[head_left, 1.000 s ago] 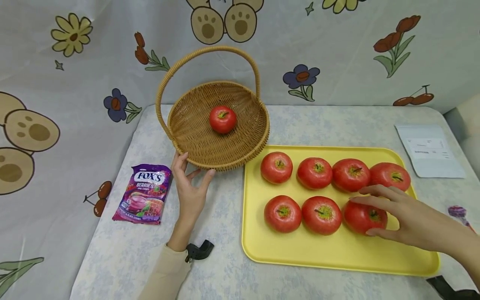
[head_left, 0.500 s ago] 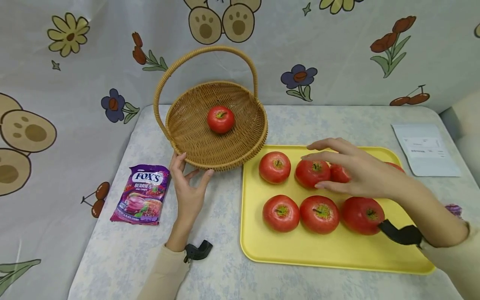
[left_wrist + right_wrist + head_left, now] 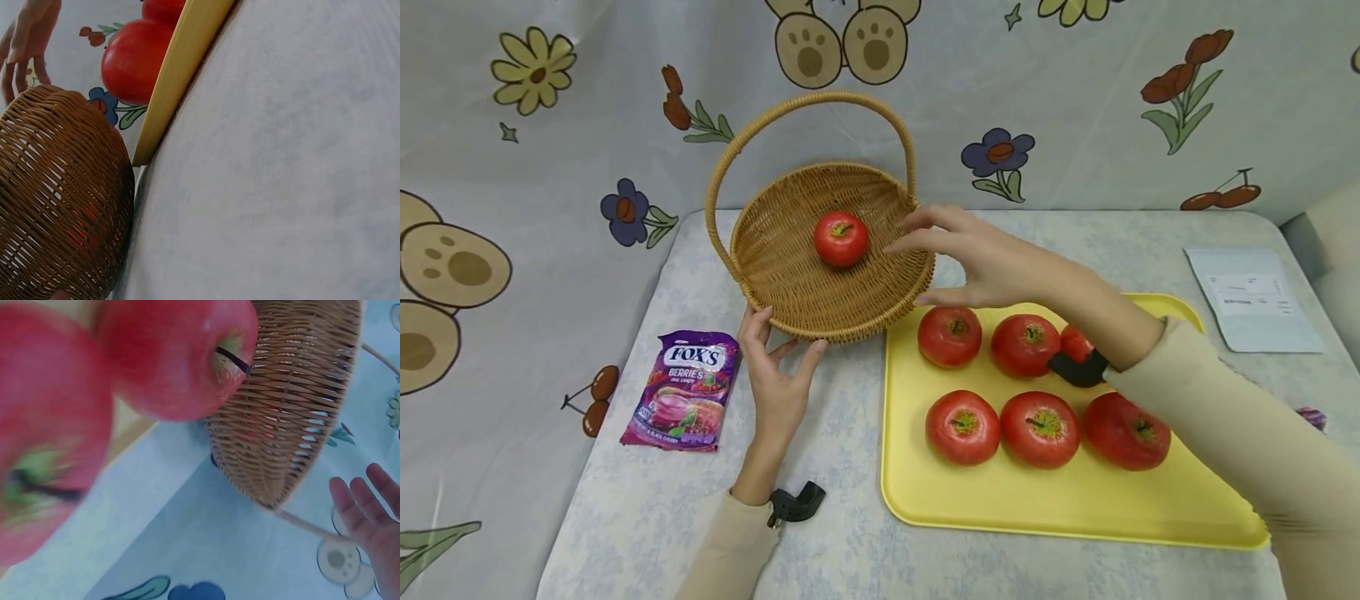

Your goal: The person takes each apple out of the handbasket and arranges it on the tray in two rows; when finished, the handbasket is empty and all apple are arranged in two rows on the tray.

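Observation:
My left hand (image 3: 775, 392) holds the lower left rim of a woven wicker basket (image 3: 805, 300), fingers at its edge and thumb spread underneath. A single red apple (image 3: 841, 239) with a stem lies inside the basket. Reaching across the tray, my right hand (image 3: 992, 262) is over the basket's right rim with fingers apart and nothing between them. In the right wrist view the fingers (image 3: 356, 506) are nearly straight. More red apples (image 3: 962, 427) stand in two rows on a yellow tray (image 3: 1000, 500); my right forearm hides part of the back row.
A purple Fox's candy bag (image 3: 685, 390) lies left of my left hand. At the far right rests a pale labelled pouch (image 3: 1255, 298), with a small purple wrapped piece (image 3: 1312, 417) nearer. Behind the table hangs a patterned cloth (image 3: 1075, 108).
My right hand leaves the apple it was touching at the front right of the tray and moves left and back, empty, to the basket's right side. My left hand and the basket stay put.

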A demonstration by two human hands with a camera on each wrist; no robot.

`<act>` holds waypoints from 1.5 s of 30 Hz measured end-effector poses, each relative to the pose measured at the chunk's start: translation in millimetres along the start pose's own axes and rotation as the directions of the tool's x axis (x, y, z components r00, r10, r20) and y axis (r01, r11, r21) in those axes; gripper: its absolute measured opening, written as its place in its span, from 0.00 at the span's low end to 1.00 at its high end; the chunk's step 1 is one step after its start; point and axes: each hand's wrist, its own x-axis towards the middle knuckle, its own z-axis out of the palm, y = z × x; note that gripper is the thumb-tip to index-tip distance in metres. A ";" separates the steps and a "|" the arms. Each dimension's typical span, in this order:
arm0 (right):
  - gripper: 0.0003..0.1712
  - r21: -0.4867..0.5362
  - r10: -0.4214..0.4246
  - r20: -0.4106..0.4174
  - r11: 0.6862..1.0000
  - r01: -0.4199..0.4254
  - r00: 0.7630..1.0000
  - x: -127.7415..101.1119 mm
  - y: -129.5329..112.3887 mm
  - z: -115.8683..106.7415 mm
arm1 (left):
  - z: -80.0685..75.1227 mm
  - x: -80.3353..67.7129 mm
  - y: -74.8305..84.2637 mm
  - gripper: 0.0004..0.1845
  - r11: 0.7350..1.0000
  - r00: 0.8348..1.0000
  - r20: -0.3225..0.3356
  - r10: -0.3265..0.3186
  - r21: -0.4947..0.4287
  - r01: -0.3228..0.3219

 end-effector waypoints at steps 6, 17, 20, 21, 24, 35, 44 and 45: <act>0.33 0.028 0.043 0.071 0.999 -0.045 0.997 41.9 19.1 17.4 | -1.2 -1.9 -14.9 0.39 1.000 1.000 -0.003 0.003 -0.002 -0.003; 0.40 0.039 0.175 0.196 0.982 -0.186 0.965 97.4 58.1 37.6 | -0.4 0.3 -2.0 0.39 1.000 1.000 0.003 0.009 -0.007 -0.009; 0.41 0.032 0.207 0.239 0.975 -0.220 0.949 109.7 64.1 39.8 | -1.2 1.4 -1.0 0.39 1.000 1.000 0.011 0.010 -0.013 -0.010; 0.41 0.029 0.216 0.250 0.973 -0.230 0.944 113.4 65.5 40.4 | -1.4 1.6 -1.3 0.38 1.000 1.000 0.011 0.009 -0.015 -0.009; 0.41 0.021 0.244 0.283 0.965 -0.261 0.928 124.2 69.1 43.0 | -1.7 2.0 -1.7 0.38 1.000 1.000 0.006 0.008 -0.016 -0.008; 0.47 -0.014 0.235 0.480 0.965 -0.261 0.845 139.2 76.1 67.1 | -0.3 -0.4 -0.5 0.39 1.000 1.000 0.009 0.007 0.021 -0.007; 0.40 -0.019 0.230 0.486 0.967 -0.252 0.843 141.3 74.6 70.3 | -2.2 -1.8 -28.5 0.41 1.000 1.000 -0.005 -0.003 0.013 0.003; 0.40 -0.019 0.229 0.484 0.968 -0.251 0.845 141.3 74.8 70.8 | -2.6 -2.1 -32.0 0.41 1.000 1.000 -0.006 -0.004 0.016 0.004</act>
